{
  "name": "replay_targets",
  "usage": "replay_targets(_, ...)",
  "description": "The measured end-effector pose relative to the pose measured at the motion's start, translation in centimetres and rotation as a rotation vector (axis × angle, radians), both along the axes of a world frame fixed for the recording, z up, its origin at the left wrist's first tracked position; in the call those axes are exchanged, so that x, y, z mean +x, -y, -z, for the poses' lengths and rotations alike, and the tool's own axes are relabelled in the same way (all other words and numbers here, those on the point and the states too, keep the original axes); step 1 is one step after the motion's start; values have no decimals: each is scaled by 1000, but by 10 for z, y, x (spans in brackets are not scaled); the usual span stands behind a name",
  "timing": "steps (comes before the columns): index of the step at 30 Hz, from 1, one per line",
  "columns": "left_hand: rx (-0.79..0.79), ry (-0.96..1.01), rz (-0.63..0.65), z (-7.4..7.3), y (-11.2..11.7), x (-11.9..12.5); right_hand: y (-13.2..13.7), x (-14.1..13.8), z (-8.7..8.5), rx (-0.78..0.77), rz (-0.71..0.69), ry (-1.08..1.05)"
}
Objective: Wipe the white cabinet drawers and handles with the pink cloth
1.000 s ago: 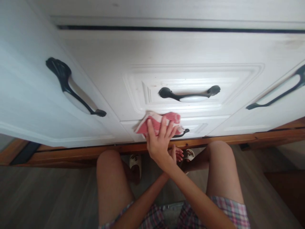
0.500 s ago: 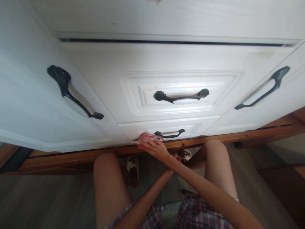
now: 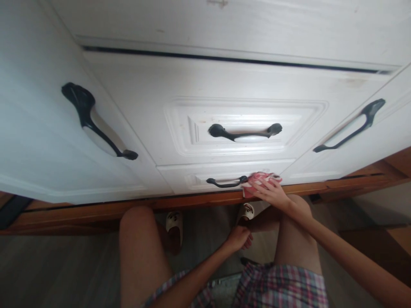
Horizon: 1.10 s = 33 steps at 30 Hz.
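Observation:
My right hand (image 3: 271, 191) presses a red and white cloth (image 3: 258, 179) flat against the right part of the lowest white drawer front (image 3: 192, 179), just right of its thin black handle (image 3: 226, 182). My left hand (image 3: 238, 237) hangs loosely between my knees above the floor, fingers curled and holding nothing. Above sits a larger drawer (image 3: 237, 124) with a black and white handle (image 3: 245, 132).
White cabinet doors with long black handles (image 3: 96, 124) (image 3: 349, 128) flank the drawers. A brown wooden base rail (image 3: 192, 201) runs under the cabinet. My bare knees, plaid shorts and white slippers (image 3: 175, 222) are over a grey wood floor.
My right hand slid the cloth down from the drawer's raised panel to the lowest drawer, then rightwards past its handle. My left hand dropped lower between my knees.

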<state>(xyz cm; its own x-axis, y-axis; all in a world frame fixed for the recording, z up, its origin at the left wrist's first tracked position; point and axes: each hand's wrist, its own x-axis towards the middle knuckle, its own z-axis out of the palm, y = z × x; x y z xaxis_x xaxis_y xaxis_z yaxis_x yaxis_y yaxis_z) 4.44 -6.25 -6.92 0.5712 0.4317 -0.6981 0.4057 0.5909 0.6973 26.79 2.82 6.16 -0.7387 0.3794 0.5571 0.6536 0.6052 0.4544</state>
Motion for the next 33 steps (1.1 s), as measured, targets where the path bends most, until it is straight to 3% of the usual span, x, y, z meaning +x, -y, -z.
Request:
replay_targets(5,120,-12,-55,0,-16,-7,16,26,-13,118,188,-195)
replay_targets(10,252,-9,-62,-3,-23,-14,28,14,-6,139,501,-766)
replay_targets(12,335,-4,-65,-8,-27,-18,28,6,-6,176,566,-1014)
replay_targets(16,584,42,-76,-29,-37,-26,23,-2,-19,214,514,-1481)
replay_targets(19,750,88,-49,-52,-43,-33,25,1,-25,175,453,-1650)
replay_targets(22,898,106,-2,-74,-47,-43,31,5,-18,74,420,-1792)
replay_targets(25,1058,139,86,-103,-47,-56,36,4,-6,-33,363,-2028)
replay_targets(28,1302,223,127,-149,-47,-70,36,0,0,-132,307,-2160)
replay_targets(29,1535,264,16,-170,-48,-75,36,-1,0,-151,292,-2184)
replay_targets(31,1852,306,-197,-216,-51,-84,35,-2,-1,-159,278,-2220)
replay_targets(33,2003,168,-385,-260,-57,-94,34,-2,-4,-159,264,-2241)
